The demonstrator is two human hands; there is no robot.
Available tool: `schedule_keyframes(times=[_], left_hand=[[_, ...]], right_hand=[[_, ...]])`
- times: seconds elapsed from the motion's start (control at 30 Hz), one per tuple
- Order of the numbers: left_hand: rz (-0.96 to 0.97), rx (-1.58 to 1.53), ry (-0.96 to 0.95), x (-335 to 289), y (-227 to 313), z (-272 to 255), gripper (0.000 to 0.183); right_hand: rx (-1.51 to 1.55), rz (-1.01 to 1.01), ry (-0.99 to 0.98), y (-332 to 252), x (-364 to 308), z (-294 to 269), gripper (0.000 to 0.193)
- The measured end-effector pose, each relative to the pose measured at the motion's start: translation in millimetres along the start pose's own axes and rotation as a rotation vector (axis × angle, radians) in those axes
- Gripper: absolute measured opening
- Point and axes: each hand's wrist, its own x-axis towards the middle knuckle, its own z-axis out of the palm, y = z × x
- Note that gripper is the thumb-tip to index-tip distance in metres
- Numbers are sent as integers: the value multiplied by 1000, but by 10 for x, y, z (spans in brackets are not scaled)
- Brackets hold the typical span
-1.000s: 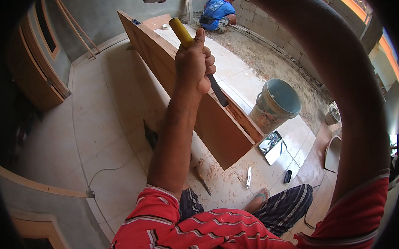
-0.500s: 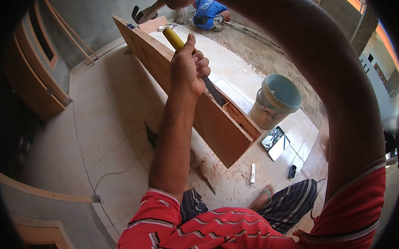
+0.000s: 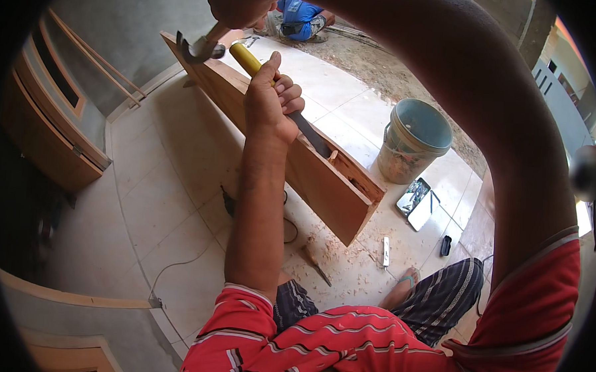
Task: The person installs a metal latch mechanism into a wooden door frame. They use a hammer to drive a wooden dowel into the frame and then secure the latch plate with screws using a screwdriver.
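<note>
My left hand [image 3: 269,105] is wrapped round the yellow handle of a chisel [image 3: 246,59], thumb laid up along it. The chisel slants down to the right, its dark blade meeting the upper edge of a wooden door [image 3: 324,204] that stands on its long side. A recess [image 3: 355,178] is cut in that edge, and a raised wood chip [image 3: 333,156] sticks up by the blade tip. At the top, my right hand [image 3: 238,9] grips a claw hammer [image 3: 201,51]. Its head is beside the chisel's butt end, slightly apart from it.
Right of the door stand a bucket [image 3: 416,141] and an open case of small bits [image 3: 417,203]. Wood shavings, a pointed tool [image 3: 316,265], a white strip-like tool [image 3: 385,252] and a cable lie on the tiles. A person in blue [image 3: 302,18] crouches at the back.
The hammer has come down and left, nearer the chisel's butt. The wood chip at the blade now stands higher. My left hand keeps its hold on the chisel; the view has shifted slightly.
</note>
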Motion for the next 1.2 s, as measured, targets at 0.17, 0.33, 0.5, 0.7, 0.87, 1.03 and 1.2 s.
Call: schedule_keyframes(times=[0.17,0.33,0.5,0.7,0.87,1.03,1.2], left_hand=[[-8,-17,21,5,-37,18,36],[45,13,52,-135,67,19,36],[30,22,18,-120,-13,41,37],[46,-61,-274,-326,40,34,40],[61,-606,-607,-508,237,55,45],[388,-165,-327,-604,319,141,41],[423,77,-168,-651,182,222,39]], right_hand=[[-185,82,117,115,59,15,33],[-270,103,-1,30,66,-148,41],[-162,131,117,116,-208,-27,39],[129,150,307,276,-893,190,25],[471,290,810,807,-1735,1225,30],[1176,586,964,948,-2999,2734,36],[1349,1104,724,871,-3557,3336,35]])
